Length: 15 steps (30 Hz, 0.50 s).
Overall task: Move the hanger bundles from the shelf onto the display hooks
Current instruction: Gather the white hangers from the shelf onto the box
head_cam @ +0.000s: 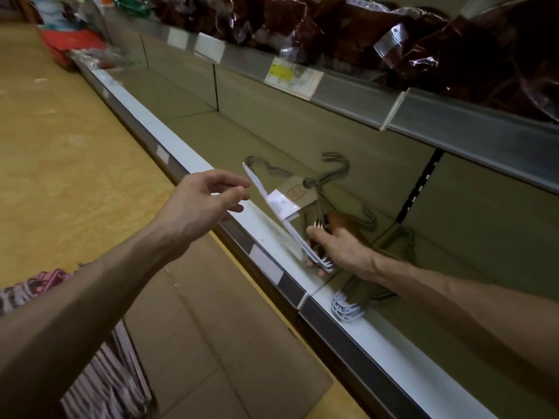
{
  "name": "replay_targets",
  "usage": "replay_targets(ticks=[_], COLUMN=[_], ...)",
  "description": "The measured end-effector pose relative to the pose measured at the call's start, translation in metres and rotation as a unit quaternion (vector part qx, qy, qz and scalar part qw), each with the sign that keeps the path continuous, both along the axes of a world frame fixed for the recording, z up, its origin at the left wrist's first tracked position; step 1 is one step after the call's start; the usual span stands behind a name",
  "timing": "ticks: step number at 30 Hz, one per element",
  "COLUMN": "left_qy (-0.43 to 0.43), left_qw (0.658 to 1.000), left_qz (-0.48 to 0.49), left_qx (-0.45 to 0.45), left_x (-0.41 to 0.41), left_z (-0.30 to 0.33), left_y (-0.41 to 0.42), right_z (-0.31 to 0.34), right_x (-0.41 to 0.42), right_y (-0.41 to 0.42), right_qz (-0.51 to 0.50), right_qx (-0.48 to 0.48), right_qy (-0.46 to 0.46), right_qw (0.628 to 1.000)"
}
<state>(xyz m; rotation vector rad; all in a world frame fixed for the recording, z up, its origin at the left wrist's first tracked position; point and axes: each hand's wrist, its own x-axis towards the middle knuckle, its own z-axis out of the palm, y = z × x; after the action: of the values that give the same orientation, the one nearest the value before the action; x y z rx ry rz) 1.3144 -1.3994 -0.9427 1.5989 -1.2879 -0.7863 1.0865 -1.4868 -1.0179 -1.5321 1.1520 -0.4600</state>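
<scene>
Head view:
- right hand reaches over the front lip of the lower shelf and grips the near end of a white hanger bundle; thumb lies on top, fingers curl under the bars, fingertips mostly hidden.
- white hanger bundle is tilted, far end raised toward upper left, near end in the right hand just over the shelf's white front edge. White label band wraps its middle.
- left hand hovers just left of the bundle's raised end, not touching it; fingers loosely curled and slightly apart, thumb and forefinger tips near each other with nothing between them.
- grey-green hanger bundle lies flat on the lower shelf behind the white one, hooks pointing toward the back panel, brown card tag on it.
- further hangers lie on the shelf under the right forearm: a grey-green set, and white hooks sticking out at the front edge.
- upper shelf carries dark red items in clear plastic bags; yellow-and-white price label on its rail.
- flattened cardboard lies on the yellow floor below the shelf.
- pink-and-grey striped stack at lower left; cannot tell what it is.
</scene>
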Motion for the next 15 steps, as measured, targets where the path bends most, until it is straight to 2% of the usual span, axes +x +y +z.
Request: replay_targets(ticks=[3,7,12,15], left_qy=[0.000,0.001,-0.041,-0.077], left_qw=[1.000,0.998,0.994,0.990], left_qz=[0.023,0.058,0.105,0.117], left_qx=[0.001,0.003,-0.002,-0.006], left_x=[0.017,0.044,0.078,0.096], left_z=[0.010,0.021,0.029,0.034], left_y=[0.015,0.041,0.071,0.085], right_z=[0.011,0.018,0.024,0.029], right_x=[0.026,0.066,0.113,0.137], right_y=[0.021,0.044,0.075,0.096], right_qz=[0.032,0.082,0.154,0.189], right_qx=[-0.017,-0.039,-0.105,-0.103], right_qy=[-0.029,-0.018,0.028,-0.004], right_qw=[0.999,0.996,0.982,0.977])
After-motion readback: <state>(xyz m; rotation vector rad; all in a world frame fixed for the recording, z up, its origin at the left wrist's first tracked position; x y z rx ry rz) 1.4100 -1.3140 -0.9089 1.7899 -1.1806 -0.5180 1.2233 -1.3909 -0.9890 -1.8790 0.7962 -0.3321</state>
